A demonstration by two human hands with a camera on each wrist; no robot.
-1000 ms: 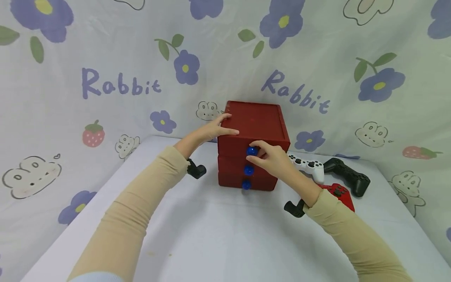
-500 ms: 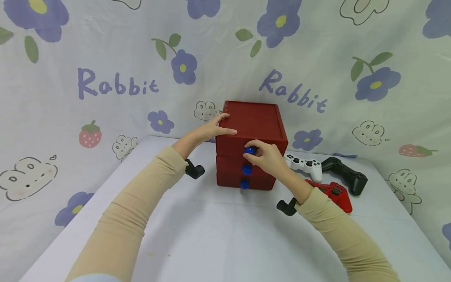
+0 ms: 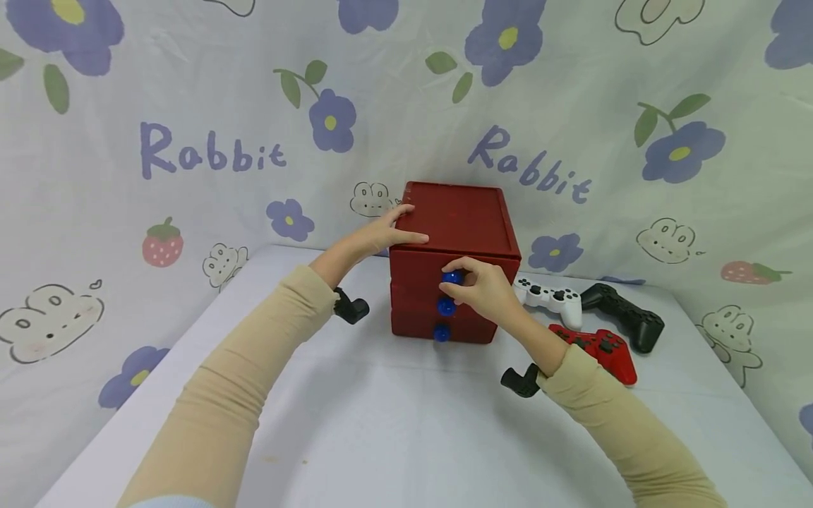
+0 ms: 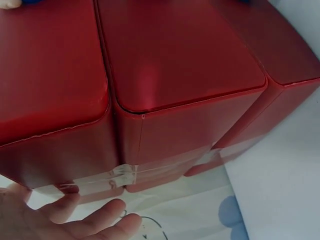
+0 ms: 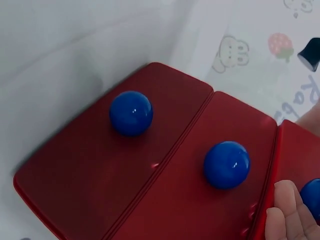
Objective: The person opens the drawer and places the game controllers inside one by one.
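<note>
A red cabinet [image 3: 454,219] of three stacked drawers stands on the white table, a round blue knob on each drawer front. My right hand [image 3: 485,288] pinches the top knob [image 3: 452,277] between thumb and fingers. The top drawer front [image 4: 50,70] juts slightly past the middle one in the left wrist view. My left hand [image 3: 389,231] lies spread at the cabinet's upper left edge, thumb on top. Its other fingers [image 4: 100,220] extend beside the cabinet's side. The middle knob [image 5: 226,165] and bottom knob [image 5: 131,113] are untouched.
Right of the cabinet lie a white game controller [image 3: 549,300], a black one [image 3: 625,317] and a red one [image 3: 600,349], partly behind the right forearm. A patterned curtain [image 3: 222,85] hangs close behind the cabinet. Black wrist-camera mounts [image 3: 351,307] stick out from both cuffs.
The top knob and my right hand have moved slightly toward me, and the top drawer has come out a little. My left hand stays in place on the cabinet.
</note>
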